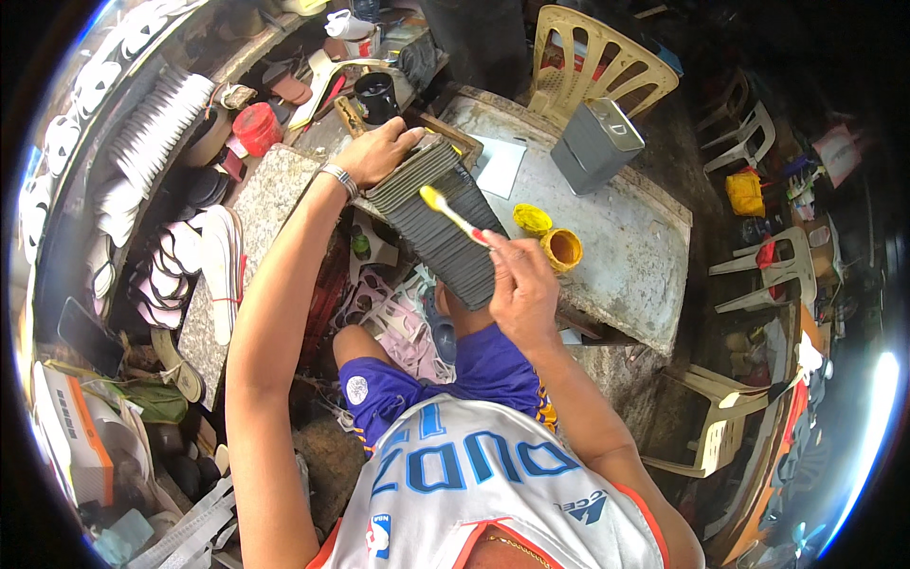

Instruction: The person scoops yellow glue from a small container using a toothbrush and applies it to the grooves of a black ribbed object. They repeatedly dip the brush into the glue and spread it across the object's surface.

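My left hand point(381, 154) grips the far end of a fanned stack of dark grey strips point(444, 237), which slopes down toward my knees; its fingertips are partly hidden. My right hand point(523, 284) pinches the red end of a white-handled toothbrush point(456, 217). The brush's yellow-coated head lies over the strips, near the upper middle of the stack. Just beyond my right hand stands an open yellow jar point(563, 249) with orange-brown contents. A yellow-smeared lid point(532, 220) is beside it on the worn grey table point(616, 256).
A dark grey rectangular can point(597, 147) and a white sheet point(500, 167) are on the table. Beyond stands a beige plastic chair point(607, 52). At left are a black mug point(376, 97), a red round container point(256, 129) and bundled white soles point(222, 270). Pinkish cut scraps point(398, 318) lie below.
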Tool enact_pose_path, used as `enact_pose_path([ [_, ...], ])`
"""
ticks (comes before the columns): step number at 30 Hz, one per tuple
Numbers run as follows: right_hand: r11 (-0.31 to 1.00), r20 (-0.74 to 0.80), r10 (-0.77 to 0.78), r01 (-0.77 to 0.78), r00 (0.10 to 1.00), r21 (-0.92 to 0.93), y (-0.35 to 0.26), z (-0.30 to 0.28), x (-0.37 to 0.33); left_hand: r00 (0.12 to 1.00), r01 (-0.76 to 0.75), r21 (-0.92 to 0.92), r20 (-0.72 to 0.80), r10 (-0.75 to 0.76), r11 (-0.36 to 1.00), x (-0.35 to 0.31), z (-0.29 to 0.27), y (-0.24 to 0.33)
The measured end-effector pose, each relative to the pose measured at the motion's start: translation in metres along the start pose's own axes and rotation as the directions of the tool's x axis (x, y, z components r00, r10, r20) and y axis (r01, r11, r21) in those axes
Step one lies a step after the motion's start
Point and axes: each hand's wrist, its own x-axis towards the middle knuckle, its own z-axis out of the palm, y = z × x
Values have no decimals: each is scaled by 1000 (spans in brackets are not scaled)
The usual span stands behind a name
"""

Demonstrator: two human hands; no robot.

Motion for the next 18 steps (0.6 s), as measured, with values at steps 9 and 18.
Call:
enact_pose_path([
  [9,994,59,-89,92,994,-66,-13,1,-2,984,176,-29,17,-176,984,9,-12,27],
  [18,967,6,-177,175,984,-186,-7,4,-7,984,128,174,99,-147,976,19,-11,26],
])
